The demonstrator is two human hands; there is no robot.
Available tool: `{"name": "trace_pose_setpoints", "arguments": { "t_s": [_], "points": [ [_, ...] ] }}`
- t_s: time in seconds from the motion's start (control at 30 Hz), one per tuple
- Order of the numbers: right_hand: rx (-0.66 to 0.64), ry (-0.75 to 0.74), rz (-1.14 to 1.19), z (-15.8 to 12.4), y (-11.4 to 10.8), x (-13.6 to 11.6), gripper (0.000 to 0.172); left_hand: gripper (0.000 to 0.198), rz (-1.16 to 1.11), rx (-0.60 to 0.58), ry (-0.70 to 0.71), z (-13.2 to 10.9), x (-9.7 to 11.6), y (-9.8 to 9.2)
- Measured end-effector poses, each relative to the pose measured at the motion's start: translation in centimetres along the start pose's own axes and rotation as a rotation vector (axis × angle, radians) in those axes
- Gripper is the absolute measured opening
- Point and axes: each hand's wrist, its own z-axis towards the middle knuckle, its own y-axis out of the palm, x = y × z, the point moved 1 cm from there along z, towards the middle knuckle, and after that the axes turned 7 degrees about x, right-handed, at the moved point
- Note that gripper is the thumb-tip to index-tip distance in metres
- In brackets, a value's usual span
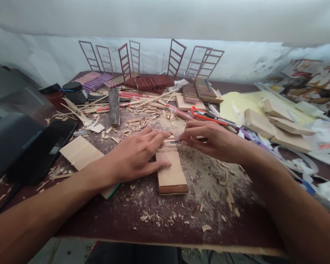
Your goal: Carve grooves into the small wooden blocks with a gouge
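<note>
A light wooden block [172, 172] lies lengthwise before me on the dark table, with shallow cuts across its far part. My left hand [140, 154] bears down on it from the left, thumb on its top and fingers over the cut part, holding it in place. From the right, my right hand [209, 139] pinches a thin tool with a narrow metal blade [172, 142]. Its blade lies across the block by the left fingertips; most of the handle is hidden in the fingers. Beneath the left forearm is a flat wooden board [82, 152].
An orange utility knife [206, 115] lies beyond my right hand. Behind are thin sticks, wood shavings [139, 124], a grey upright piece [114, 106] and small ladder-like frames [176, 58]. Wooden blocks [260, 123] are at right, a black phone [44, 150] and jars [75, 91] at left.
</note>
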Motion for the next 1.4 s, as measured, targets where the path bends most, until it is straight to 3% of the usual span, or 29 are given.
{"name": "trace_pose_setpoints", "arguments": {
  "t_s": [0.27,0.5,0.7,0.83,1.0,1.03,1.13,1.27,1.33,1.4],
  "points": [
    [-0.013,-0.027,-0.034,0.0,0.3,-0.3,0.028,0.047,0.001,-0.029,0.061,0.1,0.1,0.0],
    [-0.096,0.009,0.032,-0.3,-0.5,0.0,0.028,0.052,-0.006,-0.019,0.030,0.0,0.3,0.0],
    [-0.171,0.063,0.036,-0.6,-0.2,0.4,0.026,0.049,-0.031,-0.055,0.085,0.0,0.0,-0.5],
    [-0.099,0.047,0.036,-0.3,-0.5,0.2,0.028,0.073,-0.020,-0.061,0.093,-0.1,0.5,-1.1],
    [0.080,0.200,-0.136,-0.1,0.1,0.3,0.029,0.096,0.038,-0.007,0.144,-0.7,3.2,-0.7],
    [0.100,0.222,-0.174,0.0,0.4,0.3,0.028,0.092,0.055,-0.042,0.167,-0.8,3.7,-0.5],
    [0.126,0.291,-0.273,0.1,1.2,0.2,0.025,0.052,0.081,-0.121,0.181,-0.9,3.9,-0.6],
    [0.166,0.396,-0.369,0.1,1.4,0.1,0.024,0.013,-0.107,-0.192,0.220,-0.8,1.6,-2.2],
    [0.199,0.435,-0.401,0.1,1.4,-0.1,0.023,0.014,-0.144,-0.203,0.159,-0.6,0.5,-2.7],
    [0.230,0.465,-0.430,0.1,1.4,-0.2,0.026,0.041,-0.115,-0.176,0.116,-0.5,0.3,-2.5]
  ]
}}
